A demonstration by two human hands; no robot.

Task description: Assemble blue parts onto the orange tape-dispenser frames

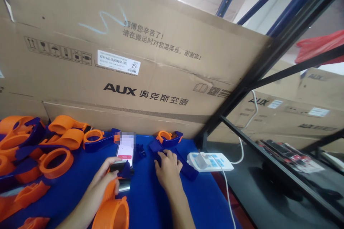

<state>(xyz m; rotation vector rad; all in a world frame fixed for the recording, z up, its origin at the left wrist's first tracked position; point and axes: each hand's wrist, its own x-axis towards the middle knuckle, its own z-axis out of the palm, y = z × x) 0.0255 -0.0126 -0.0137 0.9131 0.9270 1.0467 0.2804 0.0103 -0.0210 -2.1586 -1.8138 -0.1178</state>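
My left hand grips an orange tape dispenser with a dark blue part on top, low on the blue table. A smartphone with a lit screen lies just beyond that hand. My right hand rests on a dark blue plastic part, fingers curled over it. An assembled orange and blue tape dispenser stands just behind the right hand.
Several orange and blue dispensers are heaped at the left. A white power strip with a cable lies to the right. A large cardboard box walls the back. A black metal rack stands at the right.
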